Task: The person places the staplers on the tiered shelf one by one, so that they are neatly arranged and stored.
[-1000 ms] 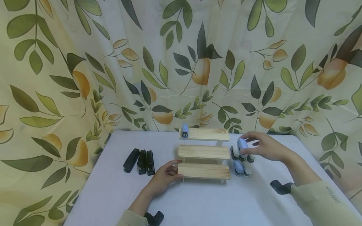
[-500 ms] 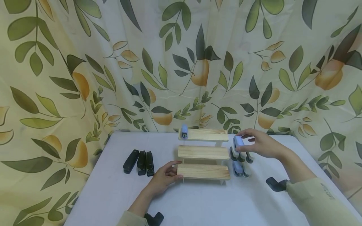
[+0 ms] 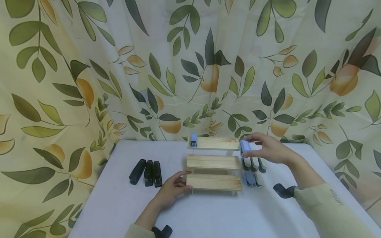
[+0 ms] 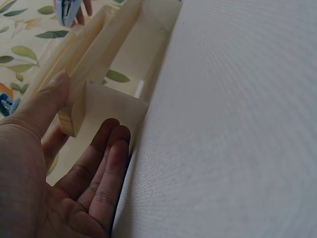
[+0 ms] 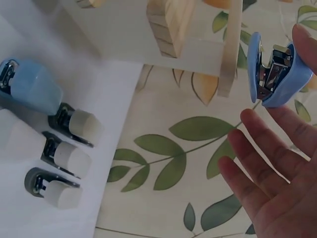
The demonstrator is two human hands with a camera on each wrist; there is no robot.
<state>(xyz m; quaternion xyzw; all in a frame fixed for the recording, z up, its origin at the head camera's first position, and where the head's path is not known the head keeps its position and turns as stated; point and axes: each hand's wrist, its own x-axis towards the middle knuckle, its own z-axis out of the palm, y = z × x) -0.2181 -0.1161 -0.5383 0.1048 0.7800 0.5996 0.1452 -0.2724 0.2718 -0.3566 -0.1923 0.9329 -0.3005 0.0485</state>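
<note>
Since the earlier frames, the right hand (image 3: pixel 268 150) has carried a small light-blue plastic and metal stapler (image 3: pixel 245 146) leftward and slightly up the head frame, from over the group at right of centre to the right end of the rack's top board. The right hand pinches this stapler between thumb and forefinger, its other fingers extended; in the upper right of the right wrist view, the stapler hangs apart from the rack.

The left hand (image 3: pixel 172 190), lower centre of the head frame, grips the left end of the lowest board of the pale three-tier wooden rack (image 3: pixel 214 181), thumb against one side and forefinger against the other.

A second light-blue stapler (image 3: pixel 193 139) stands at the left end of the top board. Right of the rack, on the white cloth-covered table (image 3: pixel 226 215), sit three small pale staplers (image 3: pixel 254 164), with a blue-grey stapler (image 3: pixel 249 178) and a whitish stapler (image 3: pixel 258 180) in front of them. Three black staplers (image 3: pixel 149 173) lie side by side left of centre. A leaf-and-fruit-patterned curtain (image 3: pixel 119 82) fills the upper frame.
</note>
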